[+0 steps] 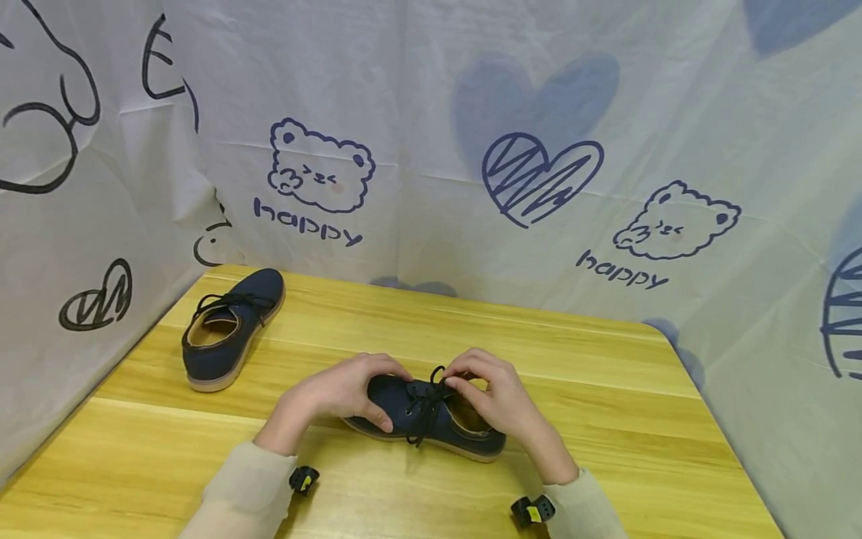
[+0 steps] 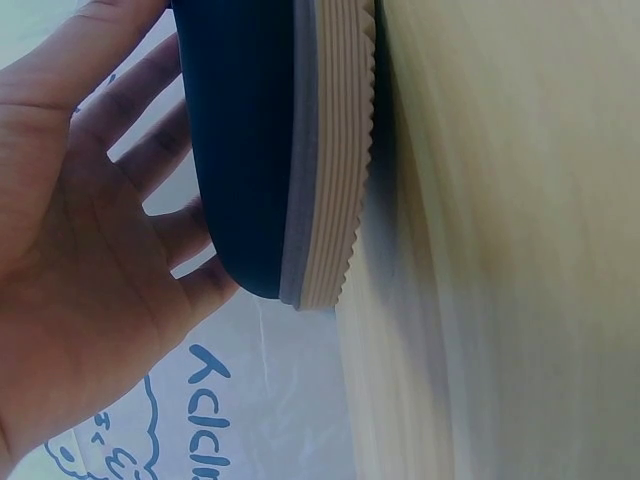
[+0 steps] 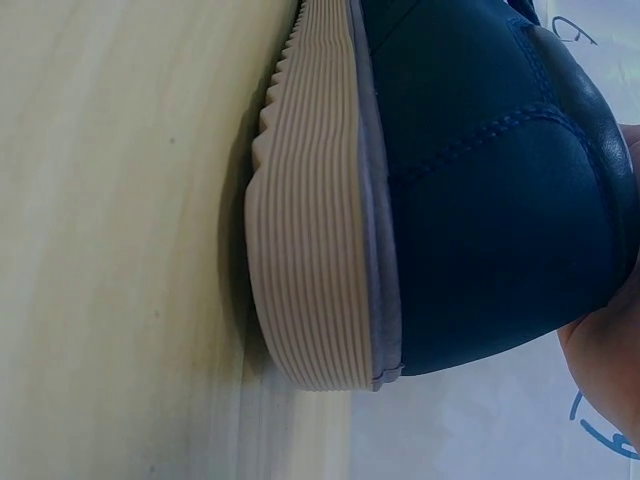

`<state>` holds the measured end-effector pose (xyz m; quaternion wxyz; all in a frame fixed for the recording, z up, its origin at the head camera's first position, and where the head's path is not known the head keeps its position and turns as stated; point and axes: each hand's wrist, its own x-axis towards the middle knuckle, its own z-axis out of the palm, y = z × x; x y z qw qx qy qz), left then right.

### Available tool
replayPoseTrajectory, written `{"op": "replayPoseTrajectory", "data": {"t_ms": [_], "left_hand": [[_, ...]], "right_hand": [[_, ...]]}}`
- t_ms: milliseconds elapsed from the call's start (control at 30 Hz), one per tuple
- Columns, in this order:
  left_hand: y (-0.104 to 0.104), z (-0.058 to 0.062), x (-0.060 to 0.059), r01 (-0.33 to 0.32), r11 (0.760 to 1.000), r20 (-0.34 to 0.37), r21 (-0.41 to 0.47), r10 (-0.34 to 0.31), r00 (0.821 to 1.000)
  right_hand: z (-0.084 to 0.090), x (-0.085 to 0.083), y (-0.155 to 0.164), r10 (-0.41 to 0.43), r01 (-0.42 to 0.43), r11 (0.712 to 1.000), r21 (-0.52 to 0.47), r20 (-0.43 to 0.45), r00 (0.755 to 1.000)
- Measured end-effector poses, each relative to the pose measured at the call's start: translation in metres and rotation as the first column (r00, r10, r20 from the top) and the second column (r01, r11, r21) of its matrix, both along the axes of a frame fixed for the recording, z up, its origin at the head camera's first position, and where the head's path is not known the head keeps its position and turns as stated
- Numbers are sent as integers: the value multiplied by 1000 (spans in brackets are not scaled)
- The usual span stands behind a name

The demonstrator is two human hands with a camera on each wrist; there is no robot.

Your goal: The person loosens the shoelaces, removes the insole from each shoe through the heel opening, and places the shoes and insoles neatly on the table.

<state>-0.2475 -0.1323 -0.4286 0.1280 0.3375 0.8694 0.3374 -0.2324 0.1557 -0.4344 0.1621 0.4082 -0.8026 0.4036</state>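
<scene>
At lower centre, the left hand (image 1: 343, 393) is steadying the navy suede lace-up shoe (image 1: 424, 419) on the yellow wooden bench (image 1: 606, 389), fingers curled over its toe, so the right hand (image 1: 491, 393) can be pinching its black laces (image 1: 427, 400).

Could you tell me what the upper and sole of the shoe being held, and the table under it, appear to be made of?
The shoe upper looks like matte navy leather or faux leather, with stitched seams. Its sole seems pale rubber or foam, ribbed along the side. The table looks like light wood or wood-look laminate, grain-streaked and slightly glossy.
</scene>
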Motion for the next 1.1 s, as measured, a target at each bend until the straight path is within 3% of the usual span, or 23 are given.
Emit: {"op": "replayPoseTrajectory", "data": {"t_ms": [633, 1100], "left_hand": [[-2, 1, 0, 9, 1000, 1, 4, -9, 1000], [-1, 1, 1, 8, 1000, -11, -5, -8, 1000]], "right_hand": [[0, -1, -1, -13, 13, 1000, -14, -28, 1000], [0, -1, 1, -72, 71, 997, -41, -32, 997]]}}
